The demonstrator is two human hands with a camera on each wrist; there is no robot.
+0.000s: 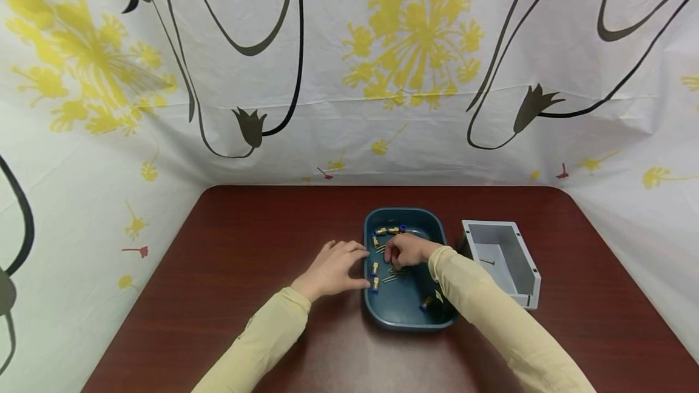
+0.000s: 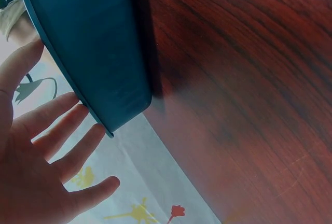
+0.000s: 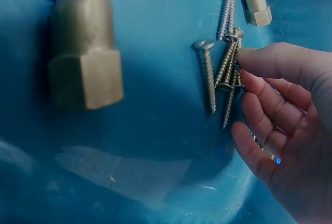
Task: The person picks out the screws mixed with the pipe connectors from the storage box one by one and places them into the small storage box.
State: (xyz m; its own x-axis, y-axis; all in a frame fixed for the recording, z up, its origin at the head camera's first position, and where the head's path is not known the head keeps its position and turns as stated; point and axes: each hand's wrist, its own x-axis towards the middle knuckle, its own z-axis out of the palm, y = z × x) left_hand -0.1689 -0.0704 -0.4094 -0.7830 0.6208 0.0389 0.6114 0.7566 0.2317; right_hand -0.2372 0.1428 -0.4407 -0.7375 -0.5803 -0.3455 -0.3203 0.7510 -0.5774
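My left hand (image 1: 334,270) is spread at the left side of a blue plastic tray (image 1: 377,314), its fingertips right at the rim in the left wrist view. My right hand (image 1: 408,250) reaches down into the tray with fingers bent. In the right wrist view its thumb and forefinger pinch at a small pile of metal screws (image 3: 226,60). One loose screw (image 3: 207,76) lies just beside the pile. Brass fittings with blue collars lie around them, a big one (image 3: 85,53) close to the camera and a smaller fitting (image 3: 256,6) beyond the screws.
A grey open box (image 1: 521,229) stands right of the tray, with a single screw (image 1: 486,261) inside. My right forearm passes over its near left side. Another fitting (image 1: 426,304) lies near the tray's front. Both stand on a dark wooden table (image 1: 273,223) before a patterned cloth (image 1: 306,77).
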